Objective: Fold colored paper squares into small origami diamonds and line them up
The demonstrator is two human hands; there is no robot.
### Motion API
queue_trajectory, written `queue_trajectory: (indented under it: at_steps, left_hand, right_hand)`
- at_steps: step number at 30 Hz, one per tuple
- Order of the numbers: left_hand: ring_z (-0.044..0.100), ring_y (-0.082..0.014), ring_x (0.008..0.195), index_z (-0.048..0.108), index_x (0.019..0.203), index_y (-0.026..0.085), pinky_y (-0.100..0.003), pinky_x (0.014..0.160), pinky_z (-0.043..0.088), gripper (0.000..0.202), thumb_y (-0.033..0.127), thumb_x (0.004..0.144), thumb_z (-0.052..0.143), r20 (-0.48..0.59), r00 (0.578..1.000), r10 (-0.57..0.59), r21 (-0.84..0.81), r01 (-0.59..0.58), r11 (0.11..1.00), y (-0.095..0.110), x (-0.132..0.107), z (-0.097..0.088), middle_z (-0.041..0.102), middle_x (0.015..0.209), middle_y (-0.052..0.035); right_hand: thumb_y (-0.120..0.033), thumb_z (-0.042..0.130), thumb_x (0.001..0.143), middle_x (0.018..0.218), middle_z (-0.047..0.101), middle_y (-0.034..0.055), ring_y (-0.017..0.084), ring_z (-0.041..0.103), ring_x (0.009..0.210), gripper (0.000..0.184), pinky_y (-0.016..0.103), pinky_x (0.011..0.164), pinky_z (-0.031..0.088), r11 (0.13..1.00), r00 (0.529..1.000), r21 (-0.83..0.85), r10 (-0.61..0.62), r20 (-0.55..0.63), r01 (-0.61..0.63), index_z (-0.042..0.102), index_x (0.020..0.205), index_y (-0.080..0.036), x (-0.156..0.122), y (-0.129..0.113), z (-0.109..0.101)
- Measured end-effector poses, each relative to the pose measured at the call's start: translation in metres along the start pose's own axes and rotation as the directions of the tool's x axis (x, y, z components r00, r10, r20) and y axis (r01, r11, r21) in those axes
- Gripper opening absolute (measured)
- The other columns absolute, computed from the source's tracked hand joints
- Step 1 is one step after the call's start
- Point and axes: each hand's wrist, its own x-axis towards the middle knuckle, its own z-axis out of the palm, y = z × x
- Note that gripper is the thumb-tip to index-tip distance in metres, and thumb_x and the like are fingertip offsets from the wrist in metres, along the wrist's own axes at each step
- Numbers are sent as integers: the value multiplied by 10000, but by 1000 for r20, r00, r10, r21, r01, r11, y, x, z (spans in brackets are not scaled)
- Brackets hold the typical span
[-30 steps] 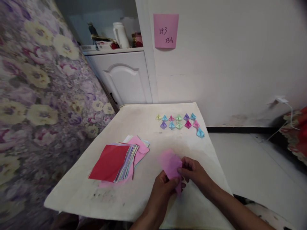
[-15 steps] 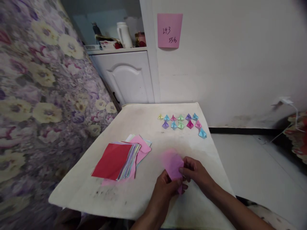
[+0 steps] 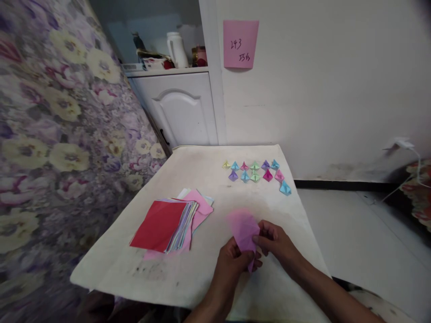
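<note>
A partly folded sheet of pink paper is held just above the front right part of the table, its top end spread wide and its lower end narrowing. My left hand grips its lower part, thumb in front and fingers behind. At the paper's right edge, my right hand pinches it between thumb and fingers. Some fingertips are hidden behind the sheet. Left of my hands lies a stack of coloured paper with a red sheet on top and pink sheets jutting out beneath.
Several small folded paper pieces stand in rows at the table's far right. The cream tablecloth has dark specks near the front. A floral curtain borders the left side; a white cabinet and wall stand behind.
Both hands keep their hold on the pink paper, which is spread slightly differently and less blurred at the top. The whole view has shifted slightly.
</note>
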Motion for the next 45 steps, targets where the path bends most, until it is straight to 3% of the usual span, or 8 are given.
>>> queue_trajectory:
  at_steps: [6,11,16,23,30,37,41,45]
  left_hand:
    - [596,-143,628,632,951,125,-269,628,461,228,208,740,655,-17,998,54,-14,-55,998,1,-1,-3,657,786,-51]
    - [551,-121,617,638,933,123,-228,588,424,201,233,765,644,-29,996,89,-28,-89,996,-2,-1,-5,634,734,-33]
    - [577,-137,638,628,975,128,-255,624,443,251,277,774,646,-19,1000,25,-97,-26,995,2,-3,-1,647,783,-52]
    - [626,-198,700,624,1016,102,-309,661,468,425,463,866,458,63,995,-81,-346,98,933,13,-5,5,674,816,-110]
    - [641,-201,732,613,1060,112,-312,686,468,304,318,850,535,109,993,-37,-355,74,932,16,-7,4,684,846,-116]
    - [643,-211,713,618,1074,108,-324,678,472,317,309,845,530,174,981,-90,-383,151,911,21,-6,0,676,723,-101]
    - [628,-169,650,651,1000,123,-299,659,463,235,205,785,606,144,988,-59,-321,103,941,21,-6,0,682,735,-84]
    - [561,-113,566,686,883,110,-247,602,433,207,132,677,689,77,996,-38,-218,54,974,17,-3,0,665,689,-45]
  right_hand:
    - [-296,654,713,575,492,-45,78,409,480,178,207,443,319,1000,1000,-11,0,-16,0,534,714,-164,1,3,1]
    - [-294,652,709,582,481,-43,80,407,491,177,204,440,321,1000,1000,-19,0,-5,0,542,730,-157,1,6,1]
    - [-280,640,721,590,500,-35,85,427,499,157,206,444,320,1000,1000,-12,-4,8,4,545,738,-156,1,7,2]
    - [-316,671,707,579,506,-36,78,420,476,196,207,441,319,1000,1000,6,-4,-14,4,569,732,-151,1,3,0]
    - [-315,680,703,594,525,-31,73,424,475,201,203,439,341,998,1000,59,-17,24,15,594,760,-143,0,0,-2]
    - [-294,696,695,618,555,-24,83,478,493,206,213,470,388,996,999,94,-1,44,-3,585,789,-148,0,-1,-5]
    - [-308,725,671,622,557,-22,85,481,499,239,214,475,397,993,997,113,20,74,-28,582,778,-150,-2,-1,-7]
    - [-286,734,669,747,587,7,107,515,616,287,221,546,407,983,987,169,41,156,-68,606,892,-159,-6,-7,-8]
